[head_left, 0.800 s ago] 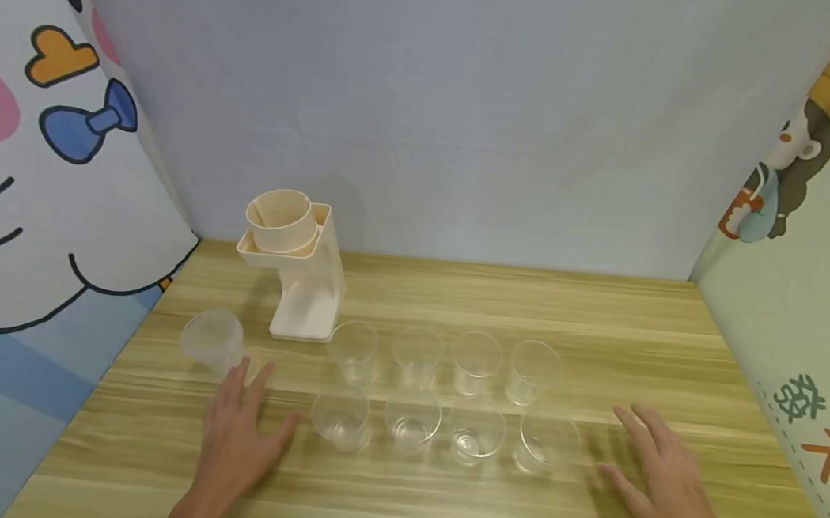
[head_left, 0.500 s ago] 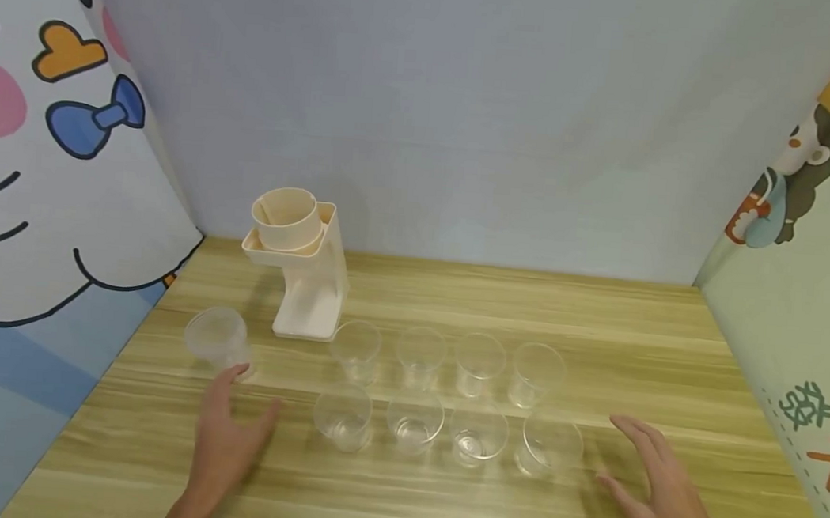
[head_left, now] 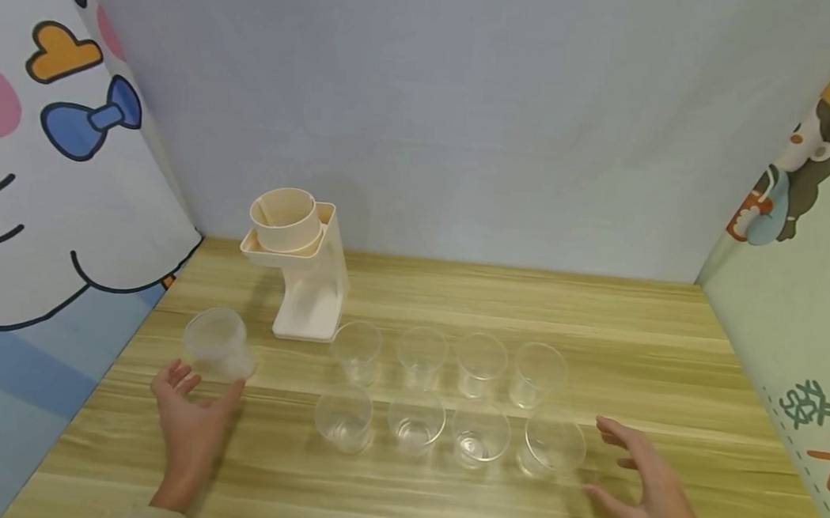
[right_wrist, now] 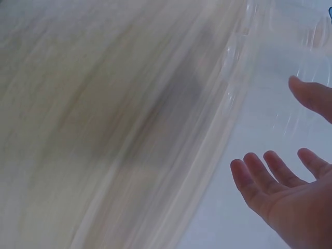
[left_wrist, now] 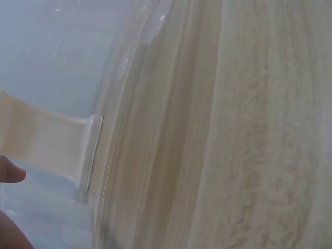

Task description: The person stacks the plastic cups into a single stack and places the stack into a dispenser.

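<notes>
My left hand (head_left: 194,428) is just in front of a frosted plastic cup (head_left: 216,338) at the table's left, thumb and fingers spread to either side of its near part. Only the thumb (left_wrist: 10,171) and a bit of the hand show in the left wrist view, beside the cup (left_wrist: 52,223). To the right of several clear plastic cups, my right hand (head_left: 651,487) hovers with parted fingers and holds nothing. Its fingers (right_wrist: 254,176) are loosely spread in the right wrist view. The nearest clear cup (head_left: 553,446) stands to that hand's left.
Clear cups stand upright in two rows, a back one (head_left: 423,355) and a front one (head_left: 415,421). Behind the frosted cup is a cream stand (head_left: 308,308) bearing a round tube (head_left: 285,223). A plain cloth wall (head_left: 466,119) closes off the wooden table's (head_left: 527,297) back.
The left hand has moved left and turned, its thumb now right of the frosted cup's base and its fingers left of it. The right hand has shifted slightly left. The cups stay put.
</notes>
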The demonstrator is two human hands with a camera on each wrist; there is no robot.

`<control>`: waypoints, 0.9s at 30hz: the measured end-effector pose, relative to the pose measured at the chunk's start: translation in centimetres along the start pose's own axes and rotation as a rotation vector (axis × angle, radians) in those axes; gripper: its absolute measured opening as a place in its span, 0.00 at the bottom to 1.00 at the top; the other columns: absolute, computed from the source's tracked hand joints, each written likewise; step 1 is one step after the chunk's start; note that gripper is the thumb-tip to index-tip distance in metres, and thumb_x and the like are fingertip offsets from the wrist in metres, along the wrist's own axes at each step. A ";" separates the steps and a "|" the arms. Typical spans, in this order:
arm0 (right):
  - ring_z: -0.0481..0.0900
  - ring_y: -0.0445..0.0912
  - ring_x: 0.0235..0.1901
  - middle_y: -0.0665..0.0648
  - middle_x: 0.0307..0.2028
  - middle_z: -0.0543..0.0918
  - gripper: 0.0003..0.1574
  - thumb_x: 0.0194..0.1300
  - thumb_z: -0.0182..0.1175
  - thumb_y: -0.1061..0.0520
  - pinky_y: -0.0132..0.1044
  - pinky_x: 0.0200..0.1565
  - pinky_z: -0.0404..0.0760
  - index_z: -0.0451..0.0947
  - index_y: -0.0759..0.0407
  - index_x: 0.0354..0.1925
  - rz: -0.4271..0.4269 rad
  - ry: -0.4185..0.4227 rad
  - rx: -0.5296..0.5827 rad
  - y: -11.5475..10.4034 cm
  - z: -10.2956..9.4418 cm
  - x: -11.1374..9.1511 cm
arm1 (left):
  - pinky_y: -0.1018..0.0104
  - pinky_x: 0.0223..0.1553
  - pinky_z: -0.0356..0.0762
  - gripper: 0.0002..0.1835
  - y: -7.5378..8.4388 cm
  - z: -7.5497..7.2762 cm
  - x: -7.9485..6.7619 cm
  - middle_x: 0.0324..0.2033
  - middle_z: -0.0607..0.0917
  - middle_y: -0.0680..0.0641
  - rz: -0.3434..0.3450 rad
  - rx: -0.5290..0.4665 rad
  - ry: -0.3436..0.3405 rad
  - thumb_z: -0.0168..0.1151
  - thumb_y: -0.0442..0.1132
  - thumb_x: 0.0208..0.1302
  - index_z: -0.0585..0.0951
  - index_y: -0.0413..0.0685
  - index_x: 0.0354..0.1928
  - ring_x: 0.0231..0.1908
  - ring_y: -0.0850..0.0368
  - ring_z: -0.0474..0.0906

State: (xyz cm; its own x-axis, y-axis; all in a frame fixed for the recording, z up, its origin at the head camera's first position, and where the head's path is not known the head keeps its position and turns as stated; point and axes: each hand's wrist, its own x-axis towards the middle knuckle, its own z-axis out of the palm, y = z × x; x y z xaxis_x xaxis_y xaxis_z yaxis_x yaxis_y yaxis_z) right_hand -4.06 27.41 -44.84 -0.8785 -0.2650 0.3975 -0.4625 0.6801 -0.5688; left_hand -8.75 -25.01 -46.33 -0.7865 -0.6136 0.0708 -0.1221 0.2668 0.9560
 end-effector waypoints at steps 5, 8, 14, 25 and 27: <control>0.71 0.36 0.52 0.57 0.54 0.76 0.57 0.36 0.79 0.63 0.26 0.43 0.76 0.64 0.62 0.64 -0.032 -0.022 0.052 -0.3 0.3 0.3 | 0.51 0.60 0.61 0.55 -0.1 -0.2 1.5 0.68 0.55 0.44 -0.036 -0.062 -0.052 0.74 0.37 0.50 0.45 0.56 0.72 0.65 0.50 0.54; 0.71 0.36 0.52 0.57 0.54 0.76 0.57 0.36 0.80 0.62 0.29 0.42 0.77 0.64 0.64 0.64 -0.039 -0.030 0.064 -0.5 0.7 0.5 | 0.47 0.64 0.55 0.57 -0.2 -0.2 2.5 0.70 0.52 0.45 -0.035 -0.092 -0.075 0.74 0.38 0.49 0.43 0.61 0.72 0.67 0.50 0.51; 0.71 0.38 0.53 0.61 0.55 0.74 0.58 0.37 0.79 0.61 0.31 0.42 0.79 0.61 0.65 0.65 -0.005 -0.042 0.120 -0.4 1.8 0.5 | 0.61 0.60 0.63 0.56 -0.3 0.0 3.9 0.68 0.57 0.44 -0.043 -0.119 -0.109 0.75 0.37 0.49 0.46 0.64 0.72 0.66 0.52 0.54; 0.72 0.38 0.53 0.62 0.52 0.76 0.58 0.38 0.79 0.61 0.35 0.40 0.80 0.61 0.62 0.65 0.060 -0.022 0.179 -0.4 3.3 0.8 | 0.79 0.41 0.70 0.43 0.0 0.4 3.1 0.59 0.68 0.47 0.042 0.020 -0.193 0.73 0.37 0.51 0.59 0.51 0.67 0.61 0.53 0.63; 0.72 0.37 0.53 0.60 0.52 0.77 0.56 0.38 0.79 0.61 0.35 0.40 0.79 0.62 0.62 0.64 0.062 -0.013 0.175 -0.4 3.5 0.8 | 0.80 0.39 0.71 0.44 -0.2 0.5 2.9 0.60 0.69 0.46 0.066 0.043 -0.212 0.74 0.36 0.51 0.59 0.49 0.67 0.59 0.52 0.64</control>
State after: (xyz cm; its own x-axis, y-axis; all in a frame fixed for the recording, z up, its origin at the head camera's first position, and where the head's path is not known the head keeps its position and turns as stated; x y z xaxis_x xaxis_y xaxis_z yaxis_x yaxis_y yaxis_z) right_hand -4.99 24.52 -46.76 -0.9070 -0.2356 0.3490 -0.4200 0.5666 -0.7089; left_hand -11.31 -26.46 -46.42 -0.9025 -0.4254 0.0667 -0.0888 0.3355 0.9379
